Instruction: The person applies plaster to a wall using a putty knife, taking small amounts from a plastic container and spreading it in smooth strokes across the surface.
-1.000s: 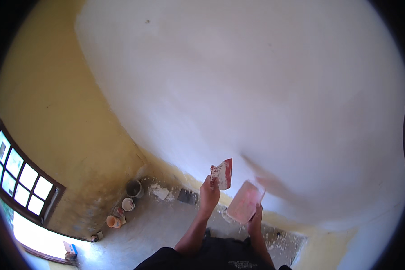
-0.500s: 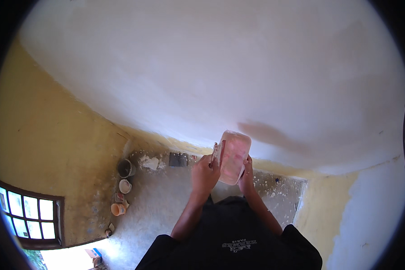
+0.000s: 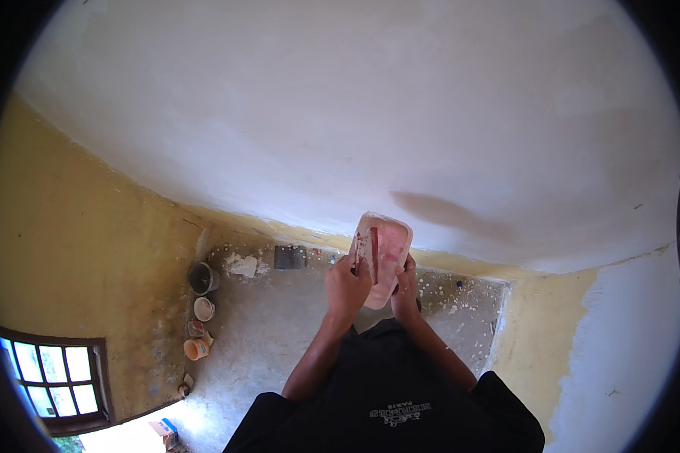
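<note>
Taking the pinkish tub (image 3: 395, 245) as the centre of our clock, with twelve at the top, we see our left grip (image 3: 347, 291) at eight, fingers curled closely around a red-edged scraper (image 3: 374, 253), whose handle our fist hides. The whitish-smeared blade overlaps the tub's inside; whether it touches, we cannot tell. Our right grip (image 3: 406, 288), toward five, is closed on the tub's near right side, tilting the open face toward us. At six, our black shirt (image 3: 431, 385) carries pale printed lettering across the chest. The white wall (image 3: 340, 113) fills twelve, bearing a brownish shadow just past two. At nine, on the grey floor (image 3: 272, 347), lie a dark square sheet (image 3: 289, 257) and a white patch (image 3: 242, 265), with a dark bucket (image 3: 202, 278) beyond; an orange container (image 3: 196, 348) is near eight. The tub and our forearms block some floor.
</note>
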`<state>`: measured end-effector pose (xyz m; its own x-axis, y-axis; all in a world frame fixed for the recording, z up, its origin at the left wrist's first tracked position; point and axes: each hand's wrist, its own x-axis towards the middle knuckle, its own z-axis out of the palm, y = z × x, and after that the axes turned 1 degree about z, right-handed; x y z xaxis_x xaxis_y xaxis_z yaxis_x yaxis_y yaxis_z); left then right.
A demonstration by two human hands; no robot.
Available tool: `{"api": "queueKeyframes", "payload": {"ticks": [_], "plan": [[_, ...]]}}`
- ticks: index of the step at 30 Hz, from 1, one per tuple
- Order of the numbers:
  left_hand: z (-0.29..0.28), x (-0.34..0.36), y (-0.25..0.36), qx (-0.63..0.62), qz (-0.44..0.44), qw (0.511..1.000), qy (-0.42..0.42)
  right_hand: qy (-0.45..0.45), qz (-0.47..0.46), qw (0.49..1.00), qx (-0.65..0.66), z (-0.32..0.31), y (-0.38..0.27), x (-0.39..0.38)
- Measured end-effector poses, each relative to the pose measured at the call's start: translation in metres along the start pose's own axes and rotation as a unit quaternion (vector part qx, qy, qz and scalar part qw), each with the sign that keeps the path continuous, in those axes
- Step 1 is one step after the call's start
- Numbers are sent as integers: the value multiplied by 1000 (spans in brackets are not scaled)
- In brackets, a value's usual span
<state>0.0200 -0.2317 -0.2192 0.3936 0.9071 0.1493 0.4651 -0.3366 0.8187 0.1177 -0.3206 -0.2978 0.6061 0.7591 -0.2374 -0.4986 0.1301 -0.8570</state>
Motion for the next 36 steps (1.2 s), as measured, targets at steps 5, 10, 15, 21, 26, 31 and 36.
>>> {"api": "queueKeyframes", "payload": {"ticks": [5,10,15,21,26,31,36], "plan": [[4,0,11,11,-17,1000,-23,-4,-9,1000,-15,-2,0,-1],[16,-3,4,-9,9,1000,-17,-8,-8,999,-35,-4,-3,-3],[15,-6,1,3,-28,995,-100,-3,-20,998,-61,-5,-7,-3],[-10,8,-2,-49,-79,990,-105,18,14,997,-70,-8,-7,-1],[-35,19,-28,-266,-171,941,-121,37,30,996,71,-11,-7,1],[-36,21,-42,-413,-199,877,-144,38,7,996,82,-29,13,15],[-70,51,-49,-454,-111,884,-23,22,22,993,116,-33,22,16]]}}
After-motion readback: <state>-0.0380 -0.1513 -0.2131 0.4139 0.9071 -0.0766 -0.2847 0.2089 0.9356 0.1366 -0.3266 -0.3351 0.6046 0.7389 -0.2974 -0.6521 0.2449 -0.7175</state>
